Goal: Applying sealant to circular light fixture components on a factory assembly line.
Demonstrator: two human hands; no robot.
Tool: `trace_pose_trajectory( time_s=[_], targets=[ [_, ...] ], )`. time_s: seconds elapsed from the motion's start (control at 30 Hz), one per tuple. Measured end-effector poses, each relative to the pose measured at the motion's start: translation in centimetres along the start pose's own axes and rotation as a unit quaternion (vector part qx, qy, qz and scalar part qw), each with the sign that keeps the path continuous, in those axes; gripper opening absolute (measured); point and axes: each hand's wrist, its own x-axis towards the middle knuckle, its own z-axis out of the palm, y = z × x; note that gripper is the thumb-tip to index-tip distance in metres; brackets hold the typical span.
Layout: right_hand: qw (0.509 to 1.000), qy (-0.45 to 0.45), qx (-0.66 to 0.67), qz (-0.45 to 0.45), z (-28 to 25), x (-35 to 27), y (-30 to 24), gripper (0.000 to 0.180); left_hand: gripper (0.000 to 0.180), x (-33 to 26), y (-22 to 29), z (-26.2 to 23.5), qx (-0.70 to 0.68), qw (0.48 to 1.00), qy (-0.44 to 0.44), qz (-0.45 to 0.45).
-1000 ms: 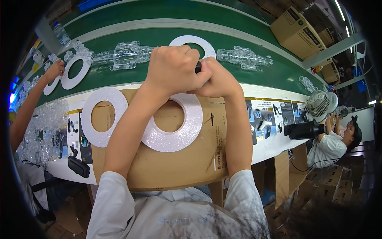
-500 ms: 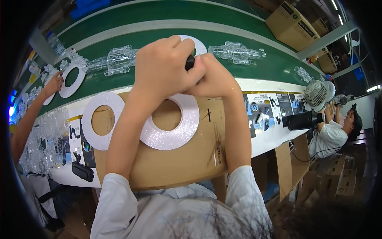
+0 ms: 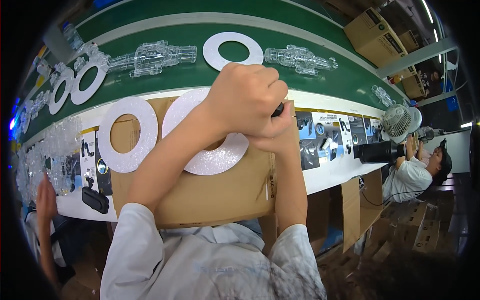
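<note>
My left hand (image 3: 248,100) is closed around a small black object with a rounded end (image 3: 278,109), which pokes out beside the thumb; the rest of it is hidden in the fist. Just below and behind it is my right hand (image 3: 274,141), its fingers covered by the left. Both hands are over a cardboard box (image 3: 210,202) in front of me. On the box lie a white speckled ring (image 3: 212,162), partly covered by my left arm, and another white ring (image 3: 106,135) left of it.
Beyond, a green conveyor belt (image 3: 197,75) carries white rings (image 3: 212,54) and clear plastic assemblies (image 3: 300,60). At left, a co-worker's hand (image 3: 46,197) is beside bagged clear parts (image 3: 60,145). A black case (image 3: 95,200), black canister (image 3: 382,152) and fan (image 3: 397,121) stand around; another person sits far right.
My joined hands have come nearer and slightly right, uncovering the ring on the belt. The co-worker's hand has left a belt ring and come down beside the clear parts.
</note>
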Motion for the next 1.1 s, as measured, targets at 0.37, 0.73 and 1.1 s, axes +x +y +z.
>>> trace_pose_trajectory(
  time_s=[0.37, 0.73, 1.1],
  targets=[
    [0.997, -0.032, -0.048, 0.043, -0.1, -2.0, 2.4, 0.065, 0.026, -0.6, -0.2, 1.0, -0.002, 1.000, -0.022, -0.003],
    [0.996, -0.041, -0.041, 0.062, 0.1, -2.5, 2.9, 0.064, 0.027, -0.7, -0.2, 0.9, 0.005, 0.999, -0.037, -0.003],
    [0.998, -0.027, -0.051, 0.034, -0.6, -1.4, 1.3, 0.050, 0.029, -0.2, 0.5, 0.9, 0.017, 1.000, -0.020, -0.007]
  ],
)
